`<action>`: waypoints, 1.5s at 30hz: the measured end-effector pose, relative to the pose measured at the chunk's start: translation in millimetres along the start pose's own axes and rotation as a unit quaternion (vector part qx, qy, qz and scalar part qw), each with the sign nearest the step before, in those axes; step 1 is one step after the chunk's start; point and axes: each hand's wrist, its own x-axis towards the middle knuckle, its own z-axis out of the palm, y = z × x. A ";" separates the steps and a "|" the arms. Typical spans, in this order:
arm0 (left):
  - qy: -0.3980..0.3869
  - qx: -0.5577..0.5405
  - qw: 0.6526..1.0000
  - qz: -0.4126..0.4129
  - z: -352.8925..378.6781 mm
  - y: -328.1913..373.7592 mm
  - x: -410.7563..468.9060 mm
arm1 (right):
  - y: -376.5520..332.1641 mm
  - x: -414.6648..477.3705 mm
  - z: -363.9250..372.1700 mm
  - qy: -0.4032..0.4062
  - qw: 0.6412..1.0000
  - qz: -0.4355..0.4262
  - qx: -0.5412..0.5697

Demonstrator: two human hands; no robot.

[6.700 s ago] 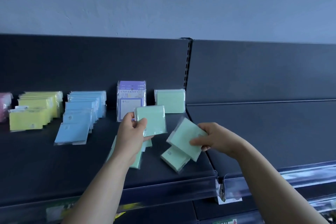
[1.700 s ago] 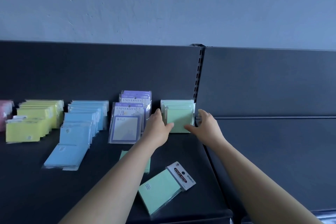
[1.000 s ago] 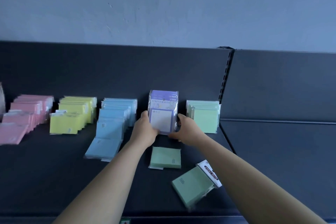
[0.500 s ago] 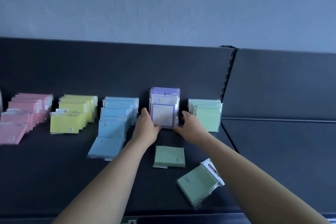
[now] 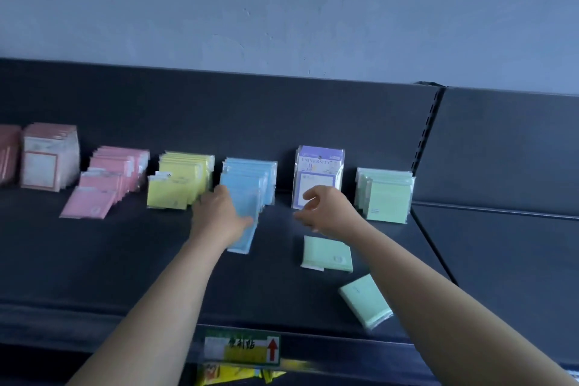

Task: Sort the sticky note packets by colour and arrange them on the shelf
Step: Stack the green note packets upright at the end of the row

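Two loose packets: the rear green packet (image 5: 327, 254) and the front green packet (image 5: 365, 301) lie flat on the shelf (image 5: 94, 276), apart from each other.
Rear green packet: it is in front of the purple packets (image 5: 319, 172), just below the right hand (image 5: 326, 213) in the view.
Front green packet: it is near the front edge of the shelf, turned at an angle, beside the right forearm.
Green row (image 5: 385, 194): it stands at the right end of the shelf, against the back panel (image 5: 188, 110).
Purple packets: they stand upright with the word "UNIVERSITY" printed on them, between the green row and the blue row (image 5: 247, 178).
Blue row: the packets lean one behind the other.
Left hand (image 5: 219, 216): it lies on the front of the blue row, and the fingers reach toward the gap beside the yellow row (image 5: 178, 180). The hand is blurred, so I cannot tell if the fingers grip a packet.
Right hand: it is in front of the purple packets, the fingers are loosely curled and hold nothing.
Pink row (image 5: 106, 182): it is left of the yellow row, and its front packet lies flatter.
White packets with pink frame (image 5: 47, 157): they stand further left.
Price label (image 5: 241, 346): it is fixed on the front edge of the shelf and has a red arrow.
Wall (image 5: 282, 9): it is pale and rises above the back panel.
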 end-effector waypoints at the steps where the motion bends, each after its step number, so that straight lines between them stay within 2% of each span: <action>1: -0.025 0.013 0.999 -0.028 -4.1 -8.7 -1.8 | -4.4 -0.4 8.1 -0.018 1.000 0.008 0.022; 4: -0.096 0.002 0.993 -0.063 -10.4 -24.9 -8.4 | -14.5 0.3 30.7 -0.067 0.996 0.028 0.052; 6: -0.108 -0.021 0.992 -0.058 -11.6 -31.9 -8.7 | -18.0 2.7 44.0 -0.092 0.994 0.043 0.049; 11: -0.073 -0.140 0.987 -0.024 -7.3 -41.5 -4.9 | -26.4 8.2 65.4 -0.094 0.993 0.041 0.050; 16: -0.012 -0.150 0.989 -0.003 3.1 -41.0 9.0 | -34.4 16.6 76.7 -0.055 0.998 0.033 0.000; 20: 0.008 -0.171 0.985 -0.001 12.7 -42.0 25.6 | -31.8 26.8 80.5 -0.038 0.999 0.033 0.010; 30: 0.005 -0.191 0.980 0.050 26.2 -34.7 50.3 | -27.1 47.2 82.7 -0.003 0.999 0.022 0.028; 45: -0.007 -0.185 0.982 0.041 22.6 -31.6 36.9 | -22.8 43.2 80.5 -0.003 1.000 0.009 -0.029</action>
